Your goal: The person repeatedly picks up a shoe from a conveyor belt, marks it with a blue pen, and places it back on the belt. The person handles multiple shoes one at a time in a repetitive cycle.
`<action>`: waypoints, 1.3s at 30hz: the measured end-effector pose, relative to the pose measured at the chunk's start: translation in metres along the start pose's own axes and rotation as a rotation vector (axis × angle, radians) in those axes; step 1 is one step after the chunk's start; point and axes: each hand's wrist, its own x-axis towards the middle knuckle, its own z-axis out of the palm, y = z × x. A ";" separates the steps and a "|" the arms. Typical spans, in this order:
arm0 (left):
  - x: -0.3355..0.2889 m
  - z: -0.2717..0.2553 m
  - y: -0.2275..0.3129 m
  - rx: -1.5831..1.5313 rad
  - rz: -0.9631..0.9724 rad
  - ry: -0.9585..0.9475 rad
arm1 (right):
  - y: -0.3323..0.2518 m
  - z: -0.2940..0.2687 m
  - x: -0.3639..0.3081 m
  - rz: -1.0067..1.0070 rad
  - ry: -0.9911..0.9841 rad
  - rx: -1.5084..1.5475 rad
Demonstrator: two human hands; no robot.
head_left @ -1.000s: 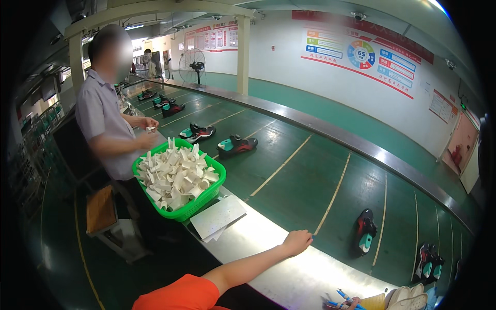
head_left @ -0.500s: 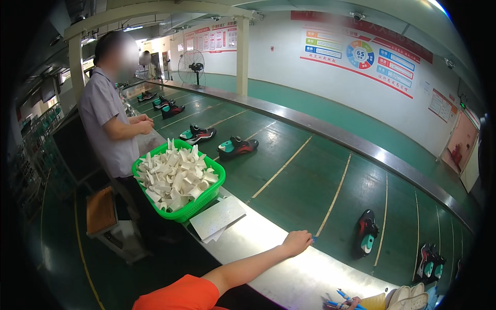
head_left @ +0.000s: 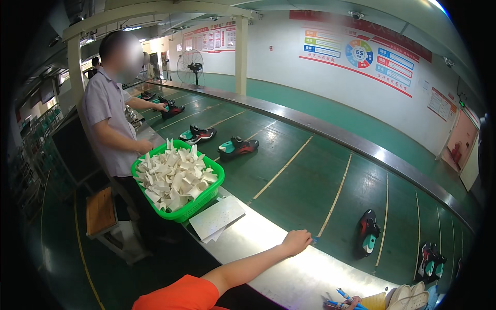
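My left hand point(head_left: 296, 242) rests closed at the belt-side edge of the metal ledge point(head_left: 268, 279), my arm stretched out in an orange sleeve. A small blue bit point(head_left: 314, 240) shows at its fingertips, too small to name. At the lower edge, my right hand point(head_left: 355, 303) is partly in view, its fingers closed around slim blue pen-like sticks point(head_left: 343, 294). Beside it lie pale shoe-shaped pieces point(head_left: 413, 296). The nearest shoe, black and red with a teal part point(head_left: 368, 232), lies on the green belt point(head_left: 294, 186) to the right of my left hand.
A green basket point(head_left: 199, 205) heaped with white plastic pieces point(head_left: 175, 173) stands on the ledge at left, beside white sheets point(head_left: 217, 217). A co-worker point(head_left: 108, 113) stands behind it. More shoes point(head_left: 237, 148) sit along the belt. A wooden-topped stool point(head_left: 101, 212) is at left.
The co-worker's hands have parted: one has reached out to a shoe on the belt, the other has come down near the basket. My hands have hardly moved.
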 end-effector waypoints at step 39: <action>0.001 0.000 0.000 0.005 0.031 0.018 | 0.004 0.006 0.000 -0.129 0.002 0.025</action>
